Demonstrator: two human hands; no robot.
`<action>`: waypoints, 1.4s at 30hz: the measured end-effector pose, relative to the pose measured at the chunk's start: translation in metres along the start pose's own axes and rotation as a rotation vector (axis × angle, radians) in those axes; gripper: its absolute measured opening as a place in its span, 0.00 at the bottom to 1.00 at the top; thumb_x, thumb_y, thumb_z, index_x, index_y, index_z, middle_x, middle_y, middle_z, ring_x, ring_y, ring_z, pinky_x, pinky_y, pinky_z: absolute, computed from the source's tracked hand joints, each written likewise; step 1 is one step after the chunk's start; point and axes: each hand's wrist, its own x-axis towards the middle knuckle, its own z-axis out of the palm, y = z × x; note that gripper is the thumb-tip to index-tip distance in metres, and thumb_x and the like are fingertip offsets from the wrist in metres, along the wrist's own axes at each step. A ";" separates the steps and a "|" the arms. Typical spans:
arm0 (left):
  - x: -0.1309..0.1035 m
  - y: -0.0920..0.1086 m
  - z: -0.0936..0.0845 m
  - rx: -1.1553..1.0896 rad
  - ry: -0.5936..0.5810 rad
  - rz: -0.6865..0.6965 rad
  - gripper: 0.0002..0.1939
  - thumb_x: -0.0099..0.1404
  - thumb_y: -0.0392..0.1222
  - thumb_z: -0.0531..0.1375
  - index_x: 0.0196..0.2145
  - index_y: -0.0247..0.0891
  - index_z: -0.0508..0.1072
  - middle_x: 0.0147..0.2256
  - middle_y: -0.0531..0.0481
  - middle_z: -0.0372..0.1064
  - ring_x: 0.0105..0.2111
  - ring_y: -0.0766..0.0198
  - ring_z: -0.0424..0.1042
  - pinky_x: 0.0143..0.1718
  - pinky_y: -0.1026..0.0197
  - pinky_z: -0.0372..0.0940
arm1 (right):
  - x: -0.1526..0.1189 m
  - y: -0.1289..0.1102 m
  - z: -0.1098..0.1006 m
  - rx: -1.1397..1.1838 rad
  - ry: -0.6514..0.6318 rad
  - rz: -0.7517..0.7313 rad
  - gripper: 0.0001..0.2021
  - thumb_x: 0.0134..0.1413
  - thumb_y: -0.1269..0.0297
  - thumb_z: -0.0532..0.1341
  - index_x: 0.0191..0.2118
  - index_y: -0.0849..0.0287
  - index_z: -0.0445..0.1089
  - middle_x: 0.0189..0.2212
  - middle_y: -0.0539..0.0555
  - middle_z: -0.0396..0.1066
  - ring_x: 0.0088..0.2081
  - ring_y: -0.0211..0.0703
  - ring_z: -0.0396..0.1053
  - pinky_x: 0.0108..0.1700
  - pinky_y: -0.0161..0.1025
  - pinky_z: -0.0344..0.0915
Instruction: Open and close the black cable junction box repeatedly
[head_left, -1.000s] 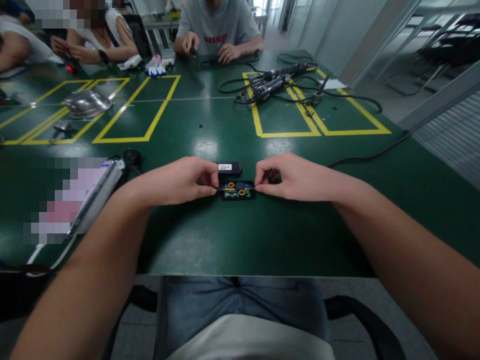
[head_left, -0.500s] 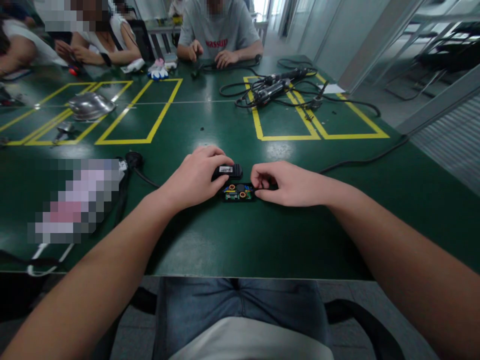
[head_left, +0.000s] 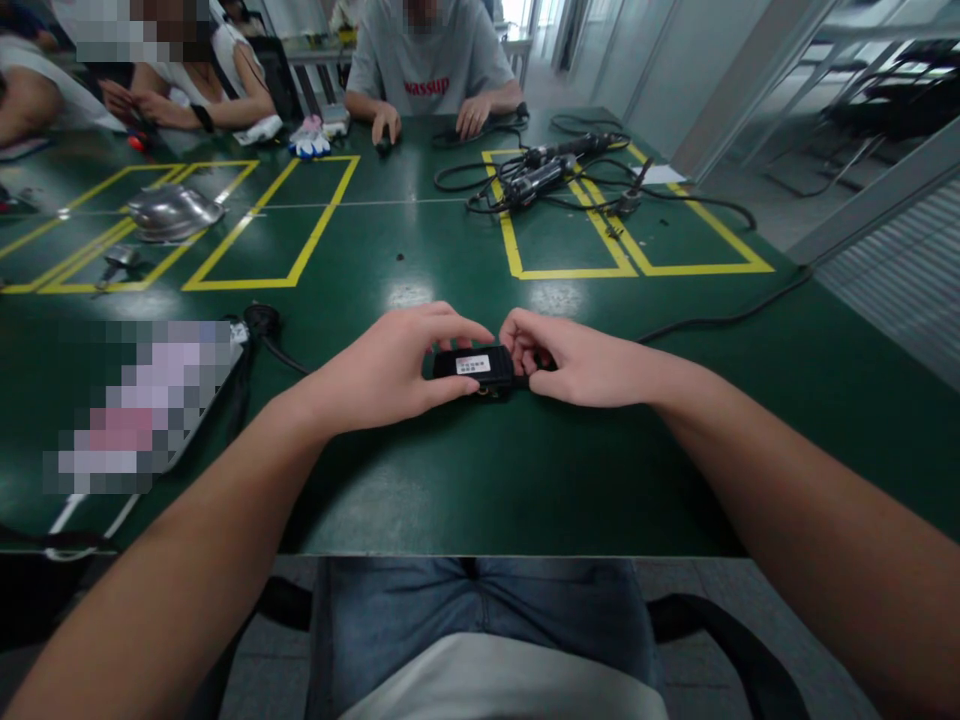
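My left hand [head_left: 409, 365] holds a small black cover [head_left: 450, 366] with a white printed label, its thumb along the near edge and its fingers on the far side. This cover lies over a small black electronics case [head_left: 521, 382], and the circuit board inside is almost wholly hidden. A bit of the board's parts [head_left: 489, 391] shows below the cover's near edge. At the right end of the case my right hand [head_left: 551, 358] is closed, fingers curled and thumb against the dark end piece. Whether it also grips a cable there cannot be made out.
Left of my arm lies a blurred-out flat object [head_left: 142, 400] beside a black plug [head_left: 262, 320]. Black cabled tools [head_left: 540, 180] lie at the back right, a metal bowl [head_left: 174, 212] at the back left. A person [head_left: 435, 90] sits opposite; a cable [head_left: 712, 323] runs rightward.
My left hand has brought the labelled cover from behind the case toward me and onto it, so the board is now mostly covered. My right hand stays at the case's right end.
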 end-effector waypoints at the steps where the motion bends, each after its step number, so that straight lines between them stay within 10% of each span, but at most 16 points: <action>1: 0.000 0.001 0.001 -0.014 -0.042 0.002 0.19 0.73 0.43 0.71 0.59 0.41 0.85 0.51 0.45 0.83 0.49 0.53 0.82 0.55 0.53 0.73 | 0.000 0.000 0.001 -0.005 -0.001 -0.006 0.22 0.43 0.75 0.63 0.45 0.50 0.63 0.34 0.47 0.72 0.34 0.45 0.67 0.38 0.42 0.65; 22: 0.000 0.003 0.001 0.040 -0.135 -0.043 0.19 0.73 0.41 0.72 0.60 0.40 0.86 0.48 0.46 0.83 0.47 0.54 0.82 0.49 0.56 0.68 | -0.001 -0.007 0.004 -0.234 -0.013 -0.048 0.18 0.55 0.58 0.72 0.51 0.55 0.76 0.35 0.48 0.73 0.34 0.45 0.68 0.40 0.42 0.61; 42: 0.000 0.002 0.001 0.131 -0.134 -0.066 0.21 0.71 0.44 0.74 0.60 0.43 0.86 0.47 0.46 0.84 0.44 0.53 0.82 0.48 0.56 0.70 | 0.000 -0.012 0.007 -0.311 -0.015 -0.018 0.18 0.53 0.62 0.72 0.50 0.55 0.76 0.35 0.48 0.72 0.34 0.45 0.67 0.39 0.42 0.59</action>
